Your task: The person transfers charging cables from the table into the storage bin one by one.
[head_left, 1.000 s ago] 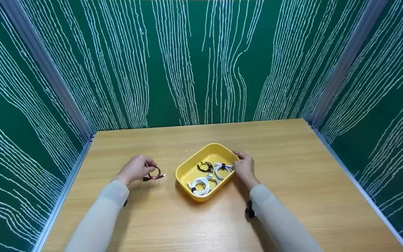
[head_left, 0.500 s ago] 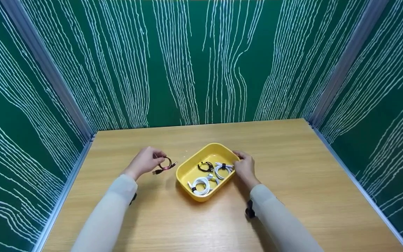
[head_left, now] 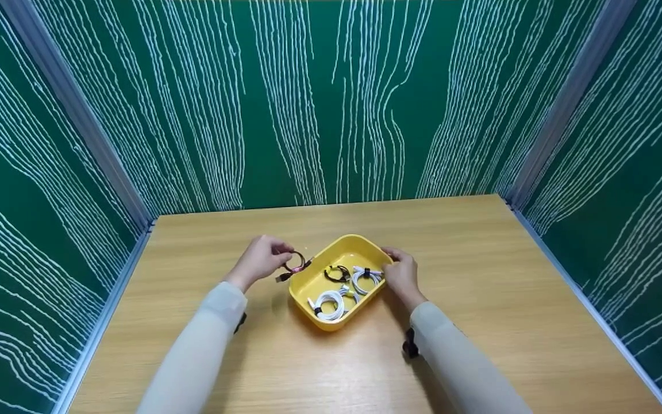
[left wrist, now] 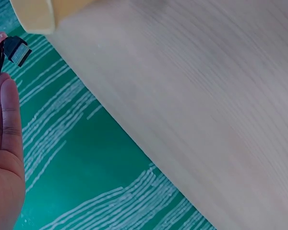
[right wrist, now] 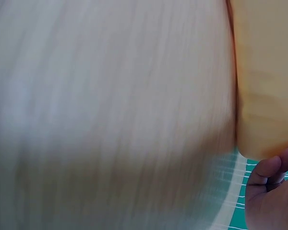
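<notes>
Between its fingertips my left hand (head_left: 262, 259) pinches a small coiled black USB cable (head_left: 296, 266) with a pink tie, just at the left rim of a yellow bin (head_left: 312, 270). The metal USB plug (left wrist: 22, 54) shows clearly in the left wrist view. My right hand (head_left: 403, 275) grips the bin's right end, thumb at the rim. Inside the bin lie a coiled black cable (head_left: 338, 277), a white cable with a black strap (head_left: 366, 280), a thicker white coil (head_left: 331, 305) and another white cable (head_left: 349, 294) partly hidden beside it.
The bin stands on a wooden table (head_left: 480, 259). Green panels with white wavy lines (head_left: 331, 115) enclose the back and both sides, joined by grey corner posts (head_left: 561, 109).
My left hand has carried the black USB cable rightward and slightly away from me, up to the bin's left rim. The right hand and the bin have stayed in place.
</notes>
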Demonstrator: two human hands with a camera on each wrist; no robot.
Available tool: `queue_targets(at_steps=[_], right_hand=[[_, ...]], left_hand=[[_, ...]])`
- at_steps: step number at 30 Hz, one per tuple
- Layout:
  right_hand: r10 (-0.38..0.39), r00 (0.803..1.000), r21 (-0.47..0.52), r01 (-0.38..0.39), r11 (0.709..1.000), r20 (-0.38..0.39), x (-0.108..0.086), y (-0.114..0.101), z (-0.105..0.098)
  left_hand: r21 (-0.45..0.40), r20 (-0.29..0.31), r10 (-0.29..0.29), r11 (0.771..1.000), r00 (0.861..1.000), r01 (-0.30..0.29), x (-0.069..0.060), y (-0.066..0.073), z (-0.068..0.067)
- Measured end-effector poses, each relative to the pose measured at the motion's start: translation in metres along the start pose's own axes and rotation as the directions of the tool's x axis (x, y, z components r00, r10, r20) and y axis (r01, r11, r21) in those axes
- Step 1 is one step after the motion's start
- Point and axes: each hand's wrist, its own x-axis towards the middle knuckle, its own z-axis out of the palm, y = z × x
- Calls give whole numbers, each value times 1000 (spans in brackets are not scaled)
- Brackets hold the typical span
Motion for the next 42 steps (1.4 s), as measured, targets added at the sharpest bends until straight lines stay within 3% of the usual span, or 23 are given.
queue_targets(at_steps=[8, 17, 29, 42], right_hand=[[37, 999, 9, -38, 999, 16, 0, -1, 1], [27, 999, 10, -28, 1000, 23, -2, -4, 1], [10, 1000, -29, -9, 1000, 16, -2, -2, 1], [30, 999, -22, -30, 999, 17, -1, -2, -1]], left_hand=[[-58, -3, 11, 998, 1000, -11, 9, 10, 23], [-46, -13, 0, 999, 1000, -1, 12, 12, 42], [114, 24, 73, 991, 997, -75, 14, 10, 66], [222, 95, 76, 970, 993, -96, 14, 12, 80]])
